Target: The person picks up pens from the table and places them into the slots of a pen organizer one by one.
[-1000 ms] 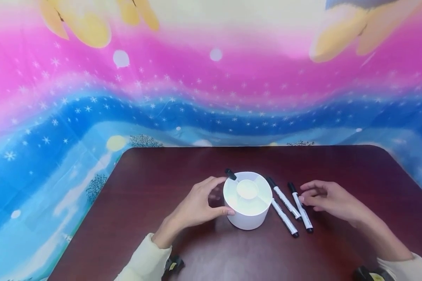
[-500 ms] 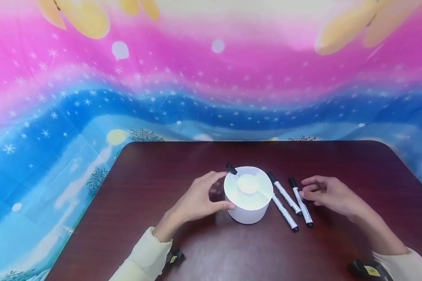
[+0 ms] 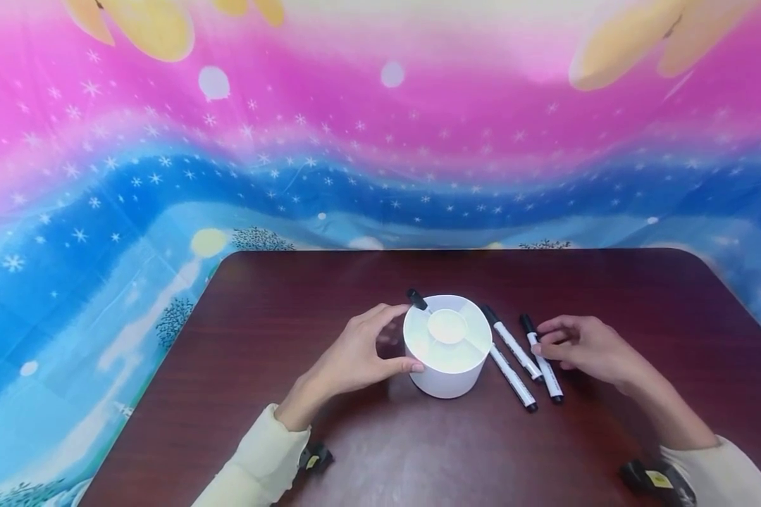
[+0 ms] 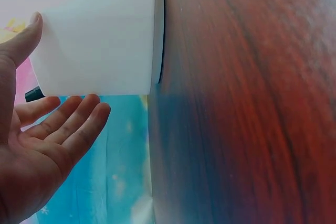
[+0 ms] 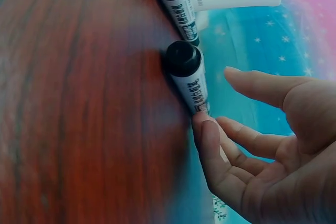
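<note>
Left hand (image 3: 354, 355) grasps side of white round plastic holder (image 3: 447, 384). Right of holder: right hand (image 3: 588, 348) released, loose-fingered, beside outermost black-capped white plastic marker (image 3: 551, 379).

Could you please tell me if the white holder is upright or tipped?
Upright: the white holder stands base-down on the table, its open compartments facing up.

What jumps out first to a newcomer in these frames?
Probably the pink-and-blue snowflake backdrop, behind the dark wooden table. Next, the round white holder on the table, with the left hand at its left side and a black cap poking out at its back left rim. Just right of it lie three white markers, the right hand at the outermost.
</note>
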Demonstrator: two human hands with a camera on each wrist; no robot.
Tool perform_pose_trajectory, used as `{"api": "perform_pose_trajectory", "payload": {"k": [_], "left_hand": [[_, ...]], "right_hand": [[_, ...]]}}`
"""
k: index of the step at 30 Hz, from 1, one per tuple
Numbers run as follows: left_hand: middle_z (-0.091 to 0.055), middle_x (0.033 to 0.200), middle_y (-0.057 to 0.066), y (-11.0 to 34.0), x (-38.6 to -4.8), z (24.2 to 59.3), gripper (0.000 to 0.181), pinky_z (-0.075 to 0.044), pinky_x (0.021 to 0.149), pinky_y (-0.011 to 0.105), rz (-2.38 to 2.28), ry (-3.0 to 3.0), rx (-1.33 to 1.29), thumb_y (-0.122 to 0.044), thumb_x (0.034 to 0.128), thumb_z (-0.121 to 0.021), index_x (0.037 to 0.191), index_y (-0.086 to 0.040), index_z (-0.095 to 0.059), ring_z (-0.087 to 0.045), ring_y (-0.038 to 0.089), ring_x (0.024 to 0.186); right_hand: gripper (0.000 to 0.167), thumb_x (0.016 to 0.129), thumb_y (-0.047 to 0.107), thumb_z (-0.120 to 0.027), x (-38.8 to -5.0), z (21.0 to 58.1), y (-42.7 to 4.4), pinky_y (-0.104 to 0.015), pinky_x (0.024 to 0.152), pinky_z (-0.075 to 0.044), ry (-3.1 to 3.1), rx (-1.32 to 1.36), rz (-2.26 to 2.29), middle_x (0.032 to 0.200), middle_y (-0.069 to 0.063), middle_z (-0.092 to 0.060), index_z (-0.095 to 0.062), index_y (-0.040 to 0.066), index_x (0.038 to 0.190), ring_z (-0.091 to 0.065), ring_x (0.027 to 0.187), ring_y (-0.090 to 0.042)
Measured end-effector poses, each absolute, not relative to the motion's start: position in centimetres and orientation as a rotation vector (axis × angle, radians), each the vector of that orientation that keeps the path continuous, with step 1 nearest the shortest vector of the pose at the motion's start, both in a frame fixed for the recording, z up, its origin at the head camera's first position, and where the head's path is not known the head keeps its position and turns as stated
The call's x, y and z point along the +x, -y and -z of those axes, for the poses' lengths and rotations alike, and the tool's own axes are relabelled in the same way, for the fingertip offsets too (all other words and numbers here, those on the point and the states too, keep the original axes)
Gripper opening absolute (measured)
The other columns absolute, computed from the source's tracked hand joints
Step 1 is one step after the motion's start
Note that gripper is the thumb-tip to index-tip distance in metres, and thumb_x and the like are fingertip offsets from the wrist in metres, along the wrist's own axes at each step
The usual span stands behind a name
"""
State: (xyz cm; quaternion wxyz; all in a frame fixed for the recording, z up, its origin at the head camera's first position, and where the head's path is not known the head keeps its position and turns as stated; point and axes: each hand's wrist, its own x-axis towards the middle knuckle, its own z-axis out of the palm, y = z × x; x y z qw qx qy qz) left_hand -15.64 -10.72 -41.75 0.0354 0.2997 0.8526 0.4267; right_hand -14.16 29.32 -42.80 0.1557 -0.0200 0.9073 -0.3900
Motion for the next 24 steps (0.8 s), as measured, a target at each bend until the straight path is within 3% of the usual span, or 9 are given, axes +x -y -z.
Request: {"api": "perform_pose_trajectory", "payload": {"k": [9, 13, 19, 24], "left_hand": [[-0.068, 0.132, -0.003, 10.6, -15.6, 42.0, 0.085, -0.064, 0.101, 0.033, -1.319, -2.599, 0.898, -0.035, 0.0814, -0.097, 0.154, -0.018, -0.056, -0.072, 0.016, 0.118], [-0.068, 0.133, -0.004, 10.6, -15.6, 42.1, 0.085, -0.064, 0.101, 0.031, -1.312, -2.605, 0.893, -0.036, 0.0814, -0.096, 0.154, -0.019, -0.056, -0.072, 0.015, 0.118], [-0.068, 0.132, -0.003, 10.6, -15.6, 42.1, 0.086, -0.064, 0.101, 0.031, -1.328, -2.592, 0.897, -0.035, 0.0809, -0.097, 0.154, -0.019, -0.056, -0.073, 0.016, 0.117], [-0.068, 0.131, -0.004, 10.7, -15.7, 41.9, 0.086, -0.063, 0.101, 0.028, -1.33, -2.605, 0.897, -0.035, 0.0803, -0.097, 0.154, -0.02, -0.056, -0.073, 0.013, 0.116]], "right_hand": [[0.056, 0.098, 0.02, -0.079, -14.1, 43.0, -29.0, -0.033, 0.074, -0.067, -2.58, -0.015, 1.137, 0.111, -0.015, -0.075, -0.059, -0.011, 0.14, -0.073, 0.092, -0.021], [0.054, 0.103, 0.015, -0.072, -14.0, 42.3, -29.8, -0.033, 0.079, -0.067, -2.497, -0.05, 1.226, 0.116, -0.017, -0.075, -0.053, -0.014, 0.145, -0.074, 0.098, -0.019], [0.06, 0.105, 0.015, -0.069, -14.0, 40.5, -30.9, -0.029, 0.083, -0.066, -2.397, -0.113, 1.419, 0.125, -0.018, -0.075, -0.045, -0.014, 0.153, -0.073, 0.101, -0.005], [0.06, 0.107, 0.012, -0.066, -14.1, 38.6, -30.4, -0.024, 0.087, -0.066, -2.376, -0.187, 1.529, 0.126, -0.008, -0.074, -0.041, -0.015, 0.154, -0.073, 0.106, -0.002]]}}
